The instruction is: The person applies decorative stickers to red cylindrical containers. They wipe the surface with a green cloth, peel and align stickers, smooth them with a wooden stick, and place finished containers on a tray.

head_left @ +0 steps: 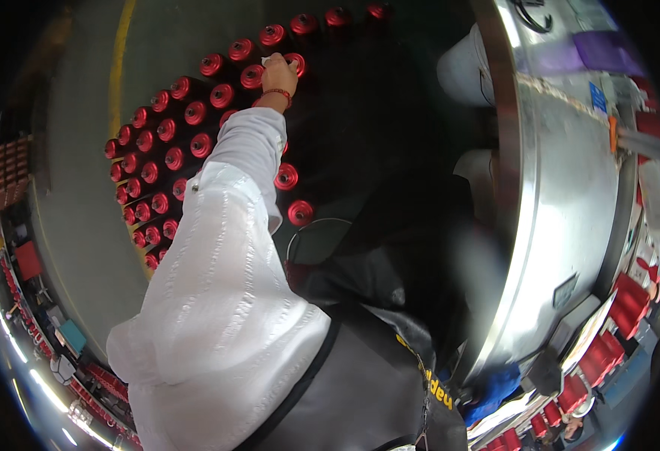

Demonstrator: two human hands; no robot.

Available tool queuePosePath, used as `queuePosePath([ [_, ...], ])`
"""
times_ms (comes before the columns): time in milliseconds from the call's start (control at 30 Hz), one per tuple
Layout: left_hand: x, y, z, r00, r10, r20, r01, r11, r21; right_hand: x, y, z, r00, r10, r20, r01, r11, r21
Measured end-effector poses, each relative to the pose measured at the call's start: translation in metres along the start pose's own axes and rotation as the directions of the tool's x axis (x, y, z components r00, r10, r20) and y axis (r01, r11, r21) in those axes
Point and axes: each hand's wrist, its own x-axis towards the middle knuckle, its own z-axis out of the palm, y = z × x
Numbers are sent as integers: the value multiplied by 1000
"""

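My left hand [279,75] reaches far forward over rows of red cylinders, a red beaded band at its wrist. Its fingers are curled closed at the top of a red cylinder [297,63] at the edge of the group; the fingers cover part of that top. A small white scrap [267,59] shows beside the fingers. Standing close by is another red cylinder [252,77], with a round stepped top and a small dark knob in the middle. My white sleeve hides some of the cylinders. My right hand does not show.
Several more red cylinders [174,158] stand upright on the grey floor [82,165], near a yellow line [119,68]. On the right is a metal-topped bench [563,203], a white bucket [461,71] beside it. A thin metal hoop [318,221] lies near my dark apron [345,376].
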Motion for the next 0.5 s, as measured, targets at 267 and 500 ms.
queuePosePath([
  [267, 55, -16, 64, 969, -248, 12, 242, 955, 172, -28, 8, -27, 963, 267, -28, -268, 962, -52],
  [500, 59, -7, 57, 984, -170, 57, 133, 905, 404, -37, 5, -36, 946, 322, -35, -323, 946, -35],
])
